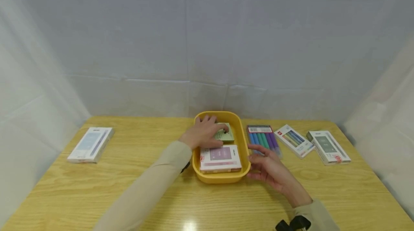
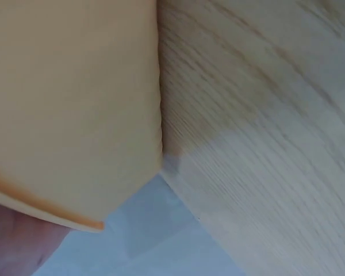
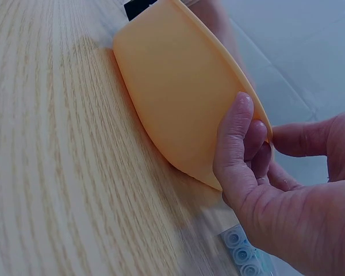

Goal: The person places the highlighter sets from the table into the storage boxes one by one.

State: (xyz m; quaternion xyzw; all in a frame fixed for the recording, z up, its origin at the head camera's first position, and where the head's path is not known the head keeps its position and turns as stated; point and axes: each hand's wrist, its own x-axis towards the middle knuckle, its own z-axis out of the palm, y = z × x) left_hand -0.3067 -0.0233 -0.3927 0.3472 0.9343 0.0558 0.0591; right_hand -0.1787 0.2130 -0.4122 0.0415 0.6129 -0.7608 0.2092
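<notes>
A yellow plastic basket (image 1: 245,166) stands mid-table with a green box (image 1: 228,135) at its far end and a white box with a purple panel (image 1: 223,157) at its near end. My left hand (image 1: 203,132) reaches over the basket's left rim, fingers spread over the green box and covering its left part. The left thumb lies between the two boxes. My right hand (image 1: 270,168) holds the basket's right rim. In the right wrist view, its thumb is at the inner side and its fingers (image 3: 233,149) bend against the outer wall.
Right of the basket lie a clear pack of blue, green and purple markers (image 1: 263,137), a white box with a striped picture (image 1: 294,141) and a white box with a grey-green panel (image 1: 328,147). Far left lies a white box with a blue panel (image 1: 90,144). White sheeting (image 1: 207,44) hangs behind the table.
</notes>
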